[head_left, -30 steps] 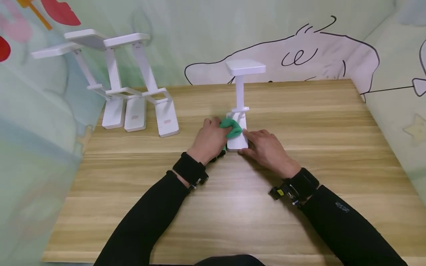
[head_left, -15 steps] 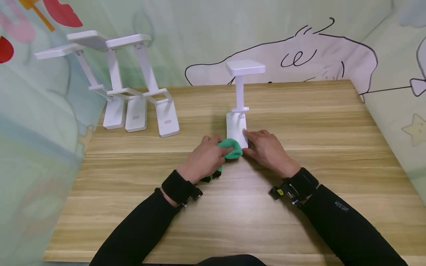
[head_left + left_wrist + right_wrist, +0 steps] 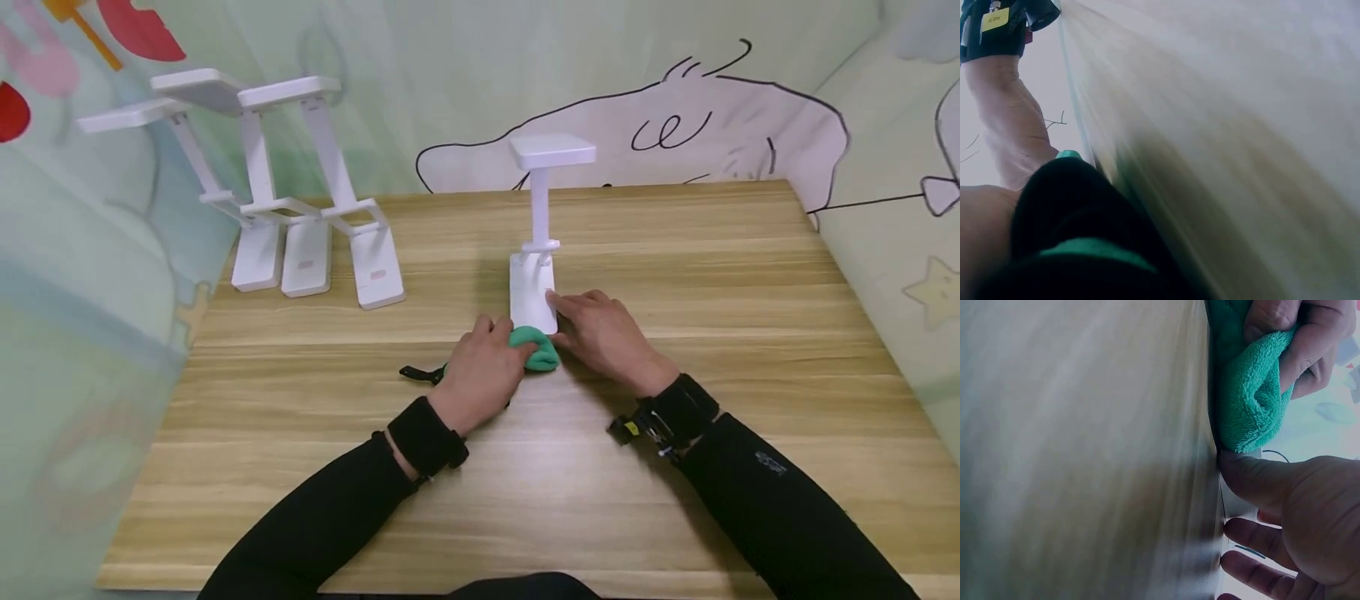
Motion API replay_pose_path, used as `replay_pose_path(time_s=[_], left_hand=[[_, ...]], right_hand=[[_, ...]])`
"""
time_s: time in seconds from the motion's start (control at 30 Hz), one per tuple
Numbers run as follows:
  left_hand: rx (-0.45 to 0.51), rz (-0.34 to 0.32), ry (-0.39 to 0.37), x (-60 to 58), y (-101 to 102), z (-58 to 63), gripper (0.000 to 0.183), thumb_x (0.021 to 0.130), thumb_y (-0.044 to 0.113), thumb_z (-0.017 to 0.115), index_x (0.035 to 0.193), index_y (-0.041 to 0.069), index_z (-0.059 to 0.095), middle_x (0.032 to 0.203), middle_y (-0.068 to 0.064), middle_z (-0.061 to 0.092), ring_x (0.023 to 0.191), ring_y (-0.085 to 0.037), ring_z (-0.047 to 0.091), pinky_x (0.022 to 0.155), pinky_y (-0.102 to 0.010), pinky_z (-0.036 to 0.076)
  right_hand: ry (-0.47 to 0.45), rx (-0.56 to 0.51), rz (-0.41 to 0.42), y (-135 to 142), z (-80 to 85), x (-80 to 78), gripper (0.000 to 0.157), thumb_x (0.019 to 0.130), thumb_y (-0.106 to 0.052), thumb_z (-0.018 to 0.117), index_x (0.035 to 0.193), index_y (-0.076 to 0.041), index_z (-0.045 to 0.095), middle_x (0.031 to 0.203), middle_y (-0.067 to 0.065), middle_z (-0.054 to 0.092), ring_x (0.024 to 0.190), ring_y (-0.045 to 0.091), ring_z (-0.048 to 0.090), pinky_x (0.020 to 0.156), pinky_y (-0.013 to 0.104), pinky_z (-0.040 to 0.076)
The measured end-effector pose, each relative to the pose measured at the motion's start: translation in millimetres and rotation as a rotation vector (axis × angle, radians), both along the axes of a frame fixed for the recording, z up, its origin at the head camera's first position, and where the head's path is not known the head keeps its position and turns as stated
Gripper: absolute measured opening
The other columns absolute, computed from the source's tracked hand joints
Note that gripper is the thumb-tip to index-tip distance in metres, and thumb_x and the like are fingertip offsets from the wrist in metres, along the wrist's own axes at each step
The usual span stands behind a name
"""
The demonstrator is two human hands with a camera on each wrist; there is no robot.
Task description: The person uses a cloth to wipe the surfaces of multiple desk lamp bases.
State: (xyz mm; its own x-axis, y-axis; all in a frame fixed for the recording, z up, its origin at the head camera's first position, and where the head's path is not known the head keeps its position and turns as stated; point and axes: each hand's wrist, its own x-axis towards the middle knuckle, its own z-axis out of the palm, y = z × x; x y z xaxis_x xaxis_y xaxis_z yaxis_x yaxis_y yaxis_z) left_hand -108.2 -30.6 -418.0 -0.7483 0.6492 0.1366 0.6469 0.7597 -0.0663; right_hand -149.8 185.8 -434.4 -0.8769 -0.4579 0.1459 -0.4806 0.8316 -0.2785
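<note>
A white desk lamp (image 3: 539, 204) stands upright in the middle of the table, its flat head on top and its rectangular base (image 3: 531, 292) towards me. My left hand (image 3: 483, 362) holds a folded green terry cloth (image 3: 542, 350) with its fingers, at the front edge of that base. In the right wrist view the bunched cloth (image 3: 1254, 394) lies close to my right thumb. My right hand (image 3: 603, 337) grips the base at its right side, thumb at the front corner and a finger on the top edge. The cloth's black trim (image 3: 1072, 212) fills the lower left wrist view.
Three more white lamps (image 3: 303, 258) stand close together at the back left, their heads overlapping in view. A black strap end (image 3: 420, 374) sticks out left of my left hand. Printed curtains (image 3: 675, 100) hang behind the wooden table (image 3: 712, 250).
My left hand has drawn the cloth down off the base's top towards me, then slightly right along its front edge. The right hand and the lamp stay nearly in place.
</note>
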Motion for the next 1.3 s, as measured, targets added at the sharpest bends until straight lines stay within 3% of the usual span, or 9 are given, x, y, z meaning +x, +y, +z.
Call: replay_pose_path(time_s=[0.1, 0.27, 0.37, 0.47, 0.7, 0.9, 1.0, 1.1, 1.3], left_hand=[[0.007, 0.032, -0.029, -0.3, -4.8, 1.8, 0.020, 0.095, 0.020, 0.058, 0.111, 0.023, 0.069, 0.091, -0.011, 0.057, 0.080, -0.027, 0.047, 0.053, -0.031, 0.050], [0.017, 0.098, -0.161, -4.8, -14.9, 7.2, 0.022, 0.094, 0.024, 0.058, 0.113, 0.026, 0.071, 0.093, -0.009, 0.056, 0.082, -0.025, 0.043, 0.060, -0.030, 0.047], [0.028, 0.110, -0.184, -10.7, -21.8, 7.3, 0.021, 0.094, 0.023, 0.059, 0.110, 0.025, 0.072, 0.086, -0.005, 0.057, 0.082, -0.021, 0.043, 0.070, -0.030, 0.041], [0.061, 0.150, -0.191, -18.6, -30.9, 6.4, 0.018, 0.094, 0.021, 0.058, 0.103, 0.020, 0.073, 0.079, -0.005, 0.054, 0.079, -0.021, 0.043, 0.069, -0.031, 0.038], [0.078, 0.218, -0.198, -58.5, -40.4, 4.9, 0.021, 0.094, 0.015, 0.051, 0.076, 0.011, 0.061, 0.071, -0.009, 0.053, 0.073, -0.025, 0.046, 0.068, -0.038, 0.038], [0.214, 0.244, -0.364, -86.2, -23.0, 9.3, 0.029, 0.096, 0.023, 0.047, 0.107, 0.005, 0.068, 0.088, -0.013, 0.060, 0.086, -0.027, 0.047, 0.079, -0.040, 0.040], [0.224, 0.243, -0.407, -88.2, -15.9, 10.4, 0.029, 0.095, 0.024, 0.049, 0.100, 0.005, 0.070, 0.085, -0.012, 0.061, 0.086, -0.028, 0.048, 0.078, -0.040, 0.042], [0.194, 0.242, -0.416, -85.7, -12.3, 12.4, 0.027, 0.094, 0.024, 0.051, 0.079, 0.010, 0.066, 0.076, -0.008, 0.059, 0.083, -0.025, 0.048, 0.075, -0.038, 0.042], [0.188, 0.236, -0.435, -80.5, -10.1, 16.3, 0.028, 0.092, 0.024, 0.054, 0.069, 0.013, 0.066, 0.070, -0.004, 0.059, 0.076, -0.021, 0.050, 0.065, -0.031, 0.042]], right_hand=[[-0.004, 0.007, -0.004, -2.8, 0.7, -0.9, 0.067, 0.084, -0.037, 0.073, 0.139, -0.006, 0.051, 0.125, 0.016, 0.065, 0.107, 0.038, 0.057, 0.080, 0.058, 0.049], [-0.014, 0.025, -0.022, -5.4, 2.1, -0.9, 0.068, 0.084, -0.038, 0.074, 0.139, -0.006, 0.050, 0.126, 0.016, 0.065, 0.109, 0.038, 0.056, 0.080, 0.058, 0.049], [-0.016, 0.029, -0.029, -5.0, 3.4, -0.9, 0.068, 0.084, -0.037, 0.074, 0.139, -0.006, 0.050, 0.126, 0.016, 0.064, 0.108, 0.038, 0.056, 0.080, 0.058, 0.049], [-0.018, 0.021, -0.024, -4.8, 3.8, -1.1, 0.067, 0.084, -0.036, 0.074, 0.139, -0.005, 0.050, 0.125, 0.017, 0.064, 0.107, 0.039, 0.056, 0.080, 0.058, 0.050], [-0.023, 0.024, -0.024, -3.1, 1.2, 0.9, 0.068, 0.083, -0.035, 0.075, 0.138, -0.005, 0.051, 0.124, 0.018, 0.065, 0.106, 0.039, 0.057, 0.078, 0.057, 0.051], [-0.035, 0.022, -0.018, -2.2, 0.7, -0.7, 0.067, 0.085, -0.037, 0.073, 0.139, -0.007, 0.050, 0.124, 0.017, 0.065, 0.108, 0.039, 0.056, 0.079, 0.059, 0.050], [-0.040, 0.020, -0.005, -2.1, 0.5, -2.1, 0.066, 0.085, -0.038, 0.073, 0.139, -0.007, 0.050, 0.123, 0.015, 0.066, 0.109, 0.039, 0.055, 0.079, 0.060, 0.050], [-0.043, 0.019, 0.000, -1.6, 0.7, -2.7, 0.066, 0.085, -0.038, 0.073, 0.139, -0.007, 0.051, 0.122, 0.015, 0.066, 0.109, 0.039, 0.055, 0.080, 0.060, 0.050], [-0.031, 0.020, 0.003, 1.2, 2.7, -3.1, 0.066, 0.083, -0.037, 0.076, 0.137, -0.006, 0.053, 0.117, 0.015, 0.068, 0.110, 0.038, 0.055, 0.083, 0.059, 0.049]])
